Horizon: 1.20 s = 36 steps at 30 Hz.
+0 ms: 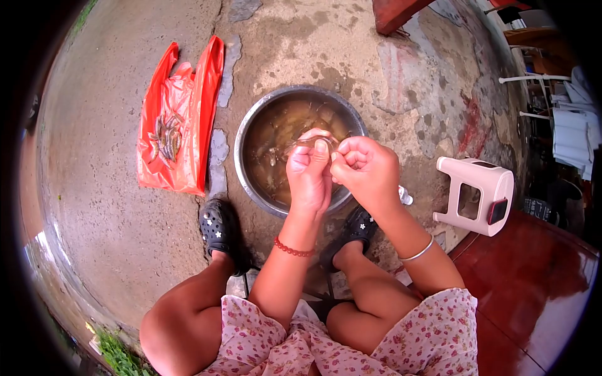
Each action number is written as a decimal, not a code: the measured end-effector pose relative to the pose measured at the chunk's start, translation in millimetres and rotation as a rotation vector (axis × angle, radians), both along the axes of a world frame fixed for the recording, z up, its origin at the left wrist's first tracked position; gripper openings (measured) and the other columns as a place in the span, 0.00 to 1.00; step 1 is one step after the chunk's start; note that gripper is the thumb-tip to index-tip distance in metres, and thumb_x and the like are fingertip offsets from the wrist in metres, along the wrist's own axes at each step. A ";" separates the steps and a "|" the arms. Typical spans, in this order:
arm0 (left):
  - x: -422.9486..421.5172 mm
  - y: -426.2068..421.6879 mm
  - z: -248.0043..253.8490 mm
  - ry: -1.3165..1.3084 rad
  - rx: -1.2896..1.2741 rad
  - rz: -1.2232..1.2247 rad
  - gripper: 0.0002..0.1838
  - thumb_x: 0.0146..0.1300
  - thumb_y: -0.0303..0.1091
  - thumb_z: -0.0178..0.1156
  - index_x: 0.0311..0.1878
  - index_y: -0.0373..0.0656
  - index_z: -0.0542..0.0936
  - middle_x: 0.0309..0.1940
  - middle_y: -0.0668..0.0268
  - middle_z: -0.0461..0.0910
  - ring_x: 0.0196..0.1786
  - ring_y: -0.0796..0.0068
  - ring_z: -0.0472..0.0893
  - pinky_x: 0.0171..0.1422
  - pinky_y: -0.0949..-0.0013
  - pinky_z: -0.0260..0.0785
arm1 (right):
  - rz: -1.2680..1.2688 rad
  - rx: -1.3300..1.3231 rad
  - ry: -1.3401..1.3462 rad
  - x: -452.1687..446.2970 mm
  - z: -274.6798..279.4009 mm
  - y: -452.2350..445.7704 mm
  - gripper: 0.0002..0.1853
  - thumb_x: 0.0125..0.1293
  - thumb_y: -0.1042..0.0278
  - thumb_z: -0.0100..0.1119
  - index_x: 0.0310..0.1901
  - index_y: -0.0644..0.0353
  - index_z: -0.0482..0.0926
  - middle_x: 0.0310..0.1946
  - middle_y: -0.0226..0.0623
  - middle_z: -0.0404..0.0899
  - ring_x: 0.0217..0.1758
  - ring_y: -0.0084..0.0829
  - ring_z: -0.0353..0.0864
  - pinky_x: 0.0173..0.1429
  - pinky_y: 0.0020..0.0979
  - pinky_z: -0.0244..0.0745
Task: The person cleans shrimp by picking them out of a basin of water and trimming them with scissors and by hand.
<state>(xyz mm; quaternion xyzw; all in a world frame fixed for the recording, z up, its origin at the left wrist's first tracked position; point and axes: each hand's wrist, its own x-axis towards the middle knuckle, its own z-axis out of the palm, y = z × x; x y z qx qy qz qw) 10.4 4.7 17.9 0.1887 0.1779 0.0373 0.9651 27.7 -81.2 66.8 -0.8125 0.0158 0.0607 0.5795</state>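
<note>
Above a metal basin [241,164] of murky water, my left hand [311,175] is closed, thumb pressed on a small, slim brownish thing [322,139] that looks like a shrimp. Close beside it, my right hand [365,164] pinches at the same small thing, its fingertips nearly touching the left ones. Several pale brownish pieces lie in the basin's water, too blurred to tell apart. On the ground to the left, a red plastic bag [194,144] lies flat with a small pile of grey-brown shrimp [167,139] on it.
A pink plastic stool [467,194] with a dark device on it lies at the right. My dark clogs [215,225] are near the basin's lower edge. A small white object [406,196] lies right of the basin. A red wooden leg [395,15] stands at the top.
</note>
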 end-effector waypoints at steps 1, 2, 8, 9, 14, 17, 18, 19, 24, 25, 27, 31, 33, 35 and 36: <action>-0.5 -0.1 0.2 -0.003 -0.008 -0.018 0.08 0.64 0.28 0.54 0.45 0.38 0.72 0.34 0.65 0.76 0.31 0.81 0.74 0.29 0.79 0.68 | 0.017 0.031 0.040 0.3 -0.1 -0.3 0.04 0.50 0.80 0.60 0.26 0.65 0.74 0.15 0.30 0.76 0.20 0.14 0.76 0.24 0.19 0.70; -0.6 0.2 -0.2 -0.002 -0.007 -0.018 0.08 0.64 0.28 0.54 0.45 0.38 0.72 0.34 0.65 0.76 0.31 0.81 0.74 0.29 0.79 0.68 | 0.034 0.062 0.079 0.5 0.0 -0.5 0.04 0.50 0.81 0.59 0.25 0.66 0.73 0.16 0.29 0.75 0.21 0.14 0.76 0.24 0.19 0.70; -0.1 0.9 0.1 -0.046 -0.255 -0.099 0.09 0.65 0.33 0.53 0.46 0.41 0.70 0.33 0.65 0.74 0.27 0.78 0.74 0.19 0.78 0.62 | 0.040 0.388 0.208 -0.8 9.1 -5.2 0.04 0.53 0.86 0.52 0.30 0.69 0.70 0.22 0.31 0.74 0.24 0.16 0.75 0.27 0.18 0.72; -0.1 1.1 -1.5 -0.084 -0.300 -0.113 0.09 0.65 0.33 0.53 0.46 0.42 0.70 0.34 0.65 0.74 0.28 0.77 0.74 0.21 0.78 0.63 | 0.041 0.388 0.209 -0.7 9.8 -6.2 0.04 0.53 0.86 0.52 0.30 0.69 0.70 0.22 0.31 0.74 0.24 0.16 0.75 0.27 0.18 0.72; 0.9 1.4 -1.6 -0.106 -0.353 -0.099 0.10 0.64 0.33 0.54 0.46 0.42 0.69 0.36 0.65 0.72 0.35 0.75 0.73 0.31 0.76 0.68 | 0.017 0.437 0.201 -1.3 10.5 -8.6 0.04 0.54 0.85 0.52 0.32 0.69 0.70 0.24 0.31 0.74 0.25 0.16 0.75 0.29 0.18 0.73; 3.2 2.1 -5.3 -0.152 -0.382 -0.062 0.10 0.64 0.33 0.55 0.45 0.42 0.69 0.37 0.65 0.71 0.39 0.74 0.71 0.42 0.73 0.68 | 0.028 0.336 0.128 -1.1 13.9 -10.2 0.04 0.55 0.83 0.55 0.32 0.68 0.72 0.25 0.30 0.75 0.26 0.14 0.75 0.29 0.18 0.73; 3.4 3.5 -7.4 -0.182 -0.421 -0.075 0.11 0.62 0.32 0.56 0.46 0.43 0.69 0.37 0.66 0.70 0.39 0.74 0.70 0.46 0.72 0.68 | 0.028 0.336 0.127 -0.7 15.7 -9.7 0.04 0.55 0.83 0.55 0.32 0.68 0.72 0.25 0.30 0.75 0.26 0.14 0.75 0.29 0.18 0.73; 3.4 4.3 -8.7 -0.211 -0.460 -0.087 0.13 0.60 0.31 0.58 0.46 0.44 0.68 0.36 0.67 0.69 0.40 0.75 0.70 0.50 0.71 0.68 | 0.031 0.241 0.081 0.0 18.1 -9.0 0.04 0.54 0.81 0.57 0.32 0.68 0.73 0.25 0.30 0.76 0.27 0.15 0.76 0.29 0.19 0.74; 2.9 2.9 -7.4 -0.200 -0.466 -0.094 0.10 0.62 0.32 0.56 0.45 0.42 0.69 0.38 0.66 0.70 0.42 0.73 0.71 0.50 0.69 0.67 | 0.079 -0.053 -0.218 4.8 27.3 -2.5 0.06 0.51 0.79 0.61 0.32 0.65 0.77 0.25 0.33 0.79 0.27 0.20 0.80 0.30 0.21 0.75; 2.9 2.5 -6.6 -0.169 -0.431 -0.106 0.10 0.62 0.32 0.56 0.45 0.42 0.70 0.38 0.66 0.71 0.43 0.73 0.72 0.51 0.69 0.67 | 0.129 -0.131 -0.284 6.5 28.3 -2.5 0.07 0.49 0.79 0.62 0.32 0.64 0.78 0.25 0.35 0.79 0.27 0.24 0.80 0.30 0.23 0.75; 1.8 1.8 -7.1 -0.161 -0.410 -0.115 0.10 0.63 0.32 0.56 0.45 0.41 0.70 0.39 0.66 0.71 0.44 0.71 0.73 0.53 0.67 0.68 | 0.179 -0.210 -0.351 7.9 27.7 -3.0 0.08 0.48 0.78 0.62 0.32 0.64 0.78 0.26 0.37 0.79 0.27 0.27 0.81 0.30 0.24 0.76; 2.4 2.9 -5.6 -0.180 -0.352 -0.164 0.10 0.63 0.36 0.56 0.45 0.45 0.70 0.39 0.67 0.75 0.43 0.69 0.77 0.53 0.57 0.68 | 0.224 -0.302 -0.383 8.6 25.5 -7.8 0.09 0.47 0.76 0.63 0.33 0.63 0.79 0.27 0.37 0.79 0.26 0.29 0.80 0.30 0.26 0.76; 1.9 3.6 3.6 -0.144 -0.340 -0.166 0.10 0.63 0.34 0.55 0.44 0.42 0.70 0.36 0.65 0.75 0.40 0.68 0.77 0.53 0.56 0.70 | 0.247 -0.338 -0.378 8.6 25.7 -8.8 0.09 0.47 0.76 0.63 0.33 0.63 0.79 0.27 0.37 0.79 0.26 0.29 0.80 0.30 0.26 0.75; 2.5 4.1 9.0 -0.107 -0.328 -0.169 0.10 0.64 0.33 0.54 0.44 0.38 0.71 0.33 0.62 0.75 0.37 0.67 0.77 0.54 0.55 0.71 | 0.257 -0.325 -0.385 9.3 26.2 -8.9 0.10 0.47 0.75 0.63 0.34 0.62 0.79 0.27 0.37 0.78 0.26 0.31 0.79 0.29 0.27 0.73; 2.5 4.2 9.7 -0.107 -0.327 -0.160 0.09 0.64 0.33 0.54 0.43 0.38 0.71 0.33 0.62 0.75 0.36 0.68 0.77 0.52 0.58 0.72 | 0.257 -0.325 -0.385 9.6 26.4 -8.7 0.10 0.47 0.75 0.63 0.34 0.62 0.79 0.27 0.37 0.78 0.26 0.31 0.79 0.29 0.27 0.73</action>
